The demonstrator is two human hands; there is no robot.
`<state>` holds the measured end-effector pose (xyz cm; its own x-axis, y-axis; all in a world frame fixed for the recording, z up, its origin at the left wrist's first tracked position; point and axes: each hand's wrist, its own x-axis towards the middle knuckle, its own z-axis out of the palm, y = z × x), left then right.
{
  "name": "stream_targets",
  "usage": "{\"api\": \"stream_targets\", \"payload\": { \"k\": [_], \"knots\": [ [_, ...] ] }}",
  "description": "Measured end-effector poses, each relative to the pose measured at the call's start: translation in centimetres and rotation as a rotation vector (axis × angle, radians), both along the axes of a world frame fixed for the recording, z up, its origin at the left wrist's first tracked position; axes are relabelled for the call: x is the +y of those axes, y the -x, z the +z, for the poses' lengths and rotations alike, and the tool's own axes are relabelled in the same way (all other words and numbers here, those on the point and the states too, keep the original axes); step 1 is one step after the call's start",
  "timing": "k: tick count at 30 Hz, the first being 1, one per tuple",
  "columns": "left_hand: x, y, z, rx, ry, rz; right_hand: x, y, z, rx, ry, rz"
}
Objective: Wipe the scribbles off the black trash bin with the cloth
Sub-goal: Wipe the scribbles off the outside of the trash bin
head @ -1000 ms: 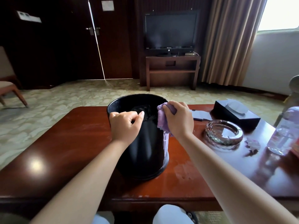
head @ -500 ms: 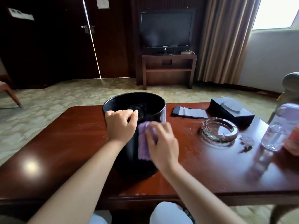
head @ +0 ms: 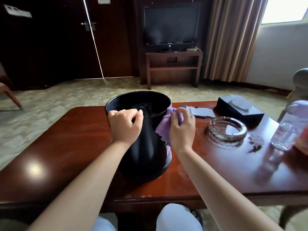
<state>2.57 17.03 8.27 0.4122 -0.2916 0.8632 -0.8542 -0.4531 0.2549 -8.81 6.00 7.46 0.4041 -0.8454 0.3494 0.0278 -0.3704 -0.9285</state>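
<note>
The black trash bin point(head: 146, 147) stands upright in the middle of the dark red wooden table point(head: 66, 139). My left hand point(head: 125, 125) grips the bin's near rim with curled fingers. My right hand point(head: 182, 129) holds the purple cloth point(head: 164, 129) and presses it against the bin's upper right side, just below the rim. No scribbles can be made out on the glossy black wall from here.
Right of the bin lie a glass ashtray point(head: 227, 129), a black tissue box point(head: 240, 109), a paper with a pen point(head: 200, 112), a crumpled scrap point(head: 256, 140) and a clear bottle point(head: 290, 127). My knees show under the table's near edge.
My right hand moved the cloth from low on the bin's front up to the right side near the rim. My left hand kept its grip on the rim.
</note>
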Motion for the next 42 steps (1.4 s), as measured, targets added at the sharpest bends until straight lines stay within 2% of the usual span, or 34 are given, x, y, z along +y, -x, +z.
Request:
{"api": "stream_targets", "payload": {
  "k": [3, 6, 11, 13, 18, 23, 29, 33, 36, 39, 40, 42],
  "knots": [
    [0.0, 0.0, 0.1, -0.008, 0.000, 0.001, 1.2, -0.4, -0.7, 0.033, 0.055, 0.054],
    [0.0, 0.0, 0.0, -0.008, -0.002, 0.007, 2.0, -0.3, -2.6, 0.060, 0.110, 0.017],
    [0.0, 0.1, 0.0, -0.002, -0.006, 0.006, 1.3, -0.3, -1.0, -0.097, 0.176, -0.038],
    [0.0, 0.1, 0.0, -0.002, -0.008, 0.008, 1.3, -0.5, -0.4, -0.092, 0.189, -0.019],
    [0.0, 0.2, 0.0, 0.006, -0.004, 0.019, 1.6, 0.3, -3.6, 0.077, 0.136, 0.054],
    [0.0, 0.2, 0.1, 0.014, -0.006, 0.014, 1.1, 0.5, -2.4, -0.037, 0.127, 0.001],
    [0.0, 0.3, 0.1, 0.018, 0.005, 0.018, 1.5, 1.1, -4.1, 0.116, 0.110, 0.095],
    [0.0, 0.3, 0.1, 0.022, 0.002, 0.016, 1.3, 1.5, -4.6, 0.058, 0.128, 0.086],
    [0.0, 0.3, 0.1, 0.027, 0.000, 0.014, 1.2, 1.4, -6.0, 0.180, 0.107, 0.095],
    [-0.1, 0.3, 0.0, 0.021, 0.007, 0.014, 0.5, 2.0, -8.0, 0.340, -0.002, 0.131],
    [-0.1, 0.3, 0.0, 0.021, 0.010, 0.013, 0.3, 2.1, -8.2, 0.350, -0.015, 0.132],
    [-0.1, 0.2, 0.0, 0.015, 0.014, 0.009, 0.3, 2.1, -7.9, 0.233, -0.015, 0.115]
  ]
}}
